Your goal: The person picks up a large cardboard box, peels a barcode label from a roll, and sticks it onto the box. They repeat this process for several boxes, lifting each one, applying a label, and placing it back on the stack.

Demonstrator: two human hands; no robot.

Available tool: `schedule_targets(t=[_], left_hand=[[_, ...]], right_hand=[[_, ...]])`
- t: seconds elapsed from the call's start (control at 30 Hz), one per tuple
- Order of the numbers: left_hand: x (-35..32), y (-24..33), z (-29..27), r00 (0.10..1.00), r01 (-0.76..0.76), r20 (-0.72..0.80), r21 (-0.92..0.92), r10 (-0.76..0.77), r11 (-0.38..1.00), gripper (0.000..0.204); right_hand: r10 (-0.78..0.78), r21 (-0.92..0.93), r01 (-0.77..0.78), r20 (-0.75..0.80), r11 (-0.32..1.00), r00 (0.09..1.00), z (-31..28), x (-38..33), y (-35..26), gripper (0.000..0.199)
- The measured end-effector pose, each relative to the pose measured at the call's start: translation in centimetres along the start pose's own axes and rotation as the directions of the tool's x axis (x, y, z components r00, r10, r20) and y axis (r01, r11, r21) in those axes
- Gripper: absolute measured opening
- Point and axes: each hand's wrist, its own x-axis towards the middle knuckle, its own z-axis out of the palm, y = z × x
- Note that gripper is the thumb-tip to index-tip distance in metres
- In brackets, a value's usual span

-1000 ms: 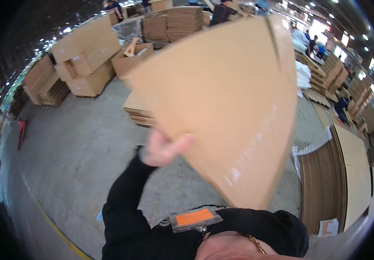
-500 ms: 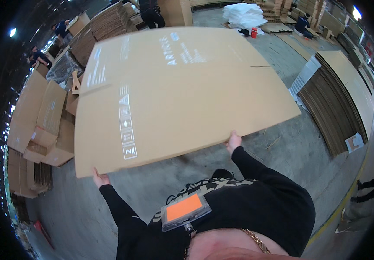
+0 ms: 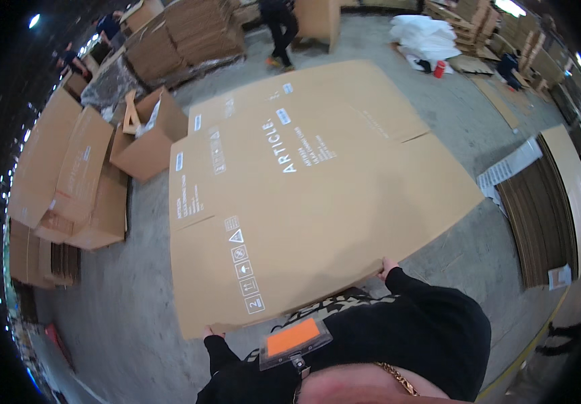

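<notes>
A large, flat sheet of brown cardboard (image 3: 331,209), a flattened carton with white print and slits, spreads out in front of me. At its near left corner my left hand (image 3: 214,332) grips the edge, with most of the fingers hidden under the sheet. Farther right along the same near edge, my right hand (image 3: 388,267) is closed on the board, thumb on top. The near edge is close to my body. Whether the far side touches the floor I cannot tell.
A tall stack of flattened cartons (image 3: 539,209) stands at right. Brown boxes (image 3: 78,182) and an open carton (image 3: 146,145) are at left. Beyond lie wrapped cardboard stacks (image 3: 183,40), a white plastic heap (image 3: 425,37) and a red container (image 3: 440,69). A person (image 3: 278,30) stands at the back.
The cardboard sheet has come closer to my body and tilted lower, showing more of its printed face. Both hands keep their grip. The surroundings have shifted in view.
</notes>
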Motion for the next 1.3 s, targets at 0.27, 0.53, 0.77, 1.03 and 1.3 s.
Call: schedule_targets(t=[0.27,0.53,0.77,1.03,1.3], left_hand=[[6.7,4.4,0.7,0.981,0.147,-0.089,-0.222,-0.170,0.964,0.051],[14.0,9.3,6.6,0.987,0.097,-0.146,0.173,-0.072,0.980,0.043],[15.4,8.5,3.6,0.880,0.397,-0.216,-0.159,-0.424,0.904,0.039],[16.5,6.8,9.6,0.938,0.269,-0.180,-0.164,-0.297,0.949,0.034],[18.5,5.4,10.5,0.904,0.404,-0.175,0.044,-0.391,0.914,0.033]], right_hand=[[0.165,-0.368,-0.180,-0.072,0.912,0.984,5.7,0.7,-3.2,0.031],[0.310,0.568,-0.119,-0.252,0.815,0.917,12.1,-1.9,-8.4,0.035],[0.056,0.426,0.161,-0.455,0.890,0.889,13.5,-5.0,-12.2,0.037],[0.302,0.380,-0.075,-0.584,0.922,0.753,10.3,7.7,-11.3,0.038],[0.373,0.488,-0.075,-0.549,0.869,0.748,10.9,11.3,-5.4,0.040]])
